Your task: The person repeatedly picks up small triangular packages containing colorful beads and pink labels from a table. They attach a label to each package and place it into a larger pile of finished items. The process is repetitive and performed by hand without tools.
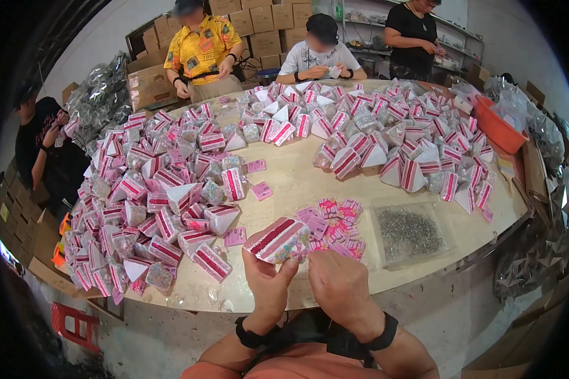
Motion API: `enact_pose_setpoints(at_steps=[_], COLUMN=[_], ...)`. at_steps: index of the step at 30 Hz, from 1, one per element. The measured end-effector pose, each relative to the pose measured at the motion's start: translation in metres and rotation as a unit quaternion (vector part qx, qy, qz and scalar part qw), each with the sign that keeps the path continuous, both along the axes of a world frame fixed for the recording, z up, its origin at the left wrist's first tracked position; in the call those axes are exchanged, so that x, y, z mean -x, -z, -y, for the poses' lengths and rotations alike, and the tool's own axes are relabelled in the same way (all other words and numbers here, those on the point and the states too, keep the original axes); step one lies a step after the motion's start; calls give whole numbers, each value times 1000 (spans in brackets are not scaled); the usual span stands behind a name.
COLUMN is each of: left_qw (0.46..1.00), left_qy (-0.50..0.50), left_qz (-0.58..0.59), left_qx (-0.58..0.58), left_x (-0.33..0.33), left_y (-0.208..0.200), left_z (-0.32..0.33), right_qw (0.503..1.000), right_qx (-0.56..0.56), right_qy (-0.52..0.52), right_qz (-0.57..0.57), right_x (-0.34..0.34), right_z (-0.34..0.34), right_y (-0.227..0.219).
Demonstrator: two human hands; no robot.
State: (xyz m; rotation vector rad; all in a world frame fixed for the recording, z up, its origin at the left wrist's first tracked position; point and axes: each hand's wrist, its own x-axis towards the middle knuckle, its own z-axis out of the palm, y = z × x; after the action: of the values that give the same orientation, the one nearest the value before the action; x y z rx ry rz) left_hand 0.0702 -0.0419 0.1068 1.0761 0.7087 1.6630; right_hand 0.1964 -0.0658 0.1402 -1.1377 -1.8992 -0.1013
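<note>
One striped cake-shaped piece [275,239] within left grip's [267,283] clasp, beside right grip [340,285], curled, contents unclear.

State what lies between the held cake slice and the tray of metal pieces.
In the head view, small pink cards lie between the cake slice and the tray.

Pink-and-white striped wedge [275,240], pink cards [330,228], orange tub [496,125]

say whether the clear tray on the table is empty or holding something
Holding something: the clear tray has many small metallic pieces spread inside.
</note>
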Motion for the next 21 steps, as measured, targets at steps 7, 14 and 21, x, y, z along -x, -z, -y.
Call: enact_pose_setpoints(at_steps=[7, 14, 21], left_qw=[998, 987, 997], left_qy=[-46, -82, -38], left_qz=[-43, -109, -41], left_qx=[-15, -83, -62], left_x=[-1, -2, 3], left_y=[9, 13, 13], left_z=[2, -2, -1], right_qw=[1000, 999, 999], right_qx=[8, 48, 46], right_qy=[-2, 7, 3], right_qz=[-9, -2, 22], right_x=[-1, -6, -9], right_z=[0, 0, -1], right_y=[0, 3, 3])
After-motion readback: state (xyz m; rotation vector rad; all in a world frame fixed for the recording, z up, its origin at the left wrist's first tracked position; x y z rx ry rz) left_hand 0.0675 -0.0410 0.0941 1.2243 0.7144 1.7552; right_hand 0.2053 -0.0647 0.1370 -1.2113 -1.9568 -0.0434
